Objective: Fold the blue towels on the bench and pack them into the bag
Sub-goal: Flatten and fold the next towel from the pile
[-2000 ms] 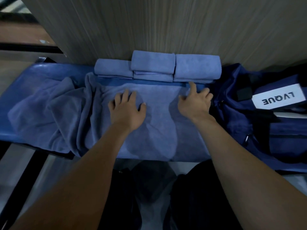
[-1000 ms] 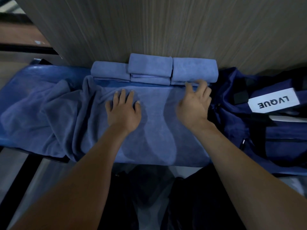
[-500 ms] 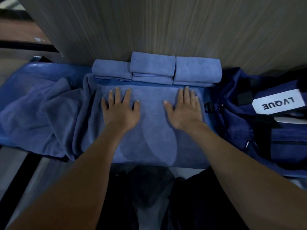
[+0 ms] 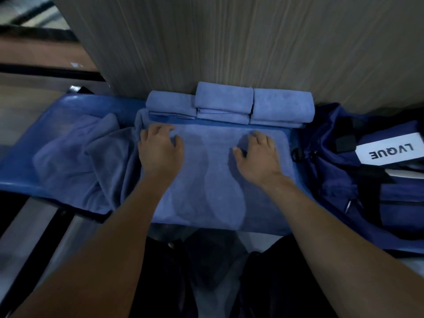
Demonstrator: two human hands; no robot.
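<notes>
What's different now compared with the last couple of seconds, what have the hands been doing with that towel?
Both hands were pressed flat on the spread towel half a second ago; now their fingers curl, bunching the cloth near its far edge. The left hand has slid toward the far left corner; the right hand sits about where it was. The folded towels and bag stayed put.
</notes>
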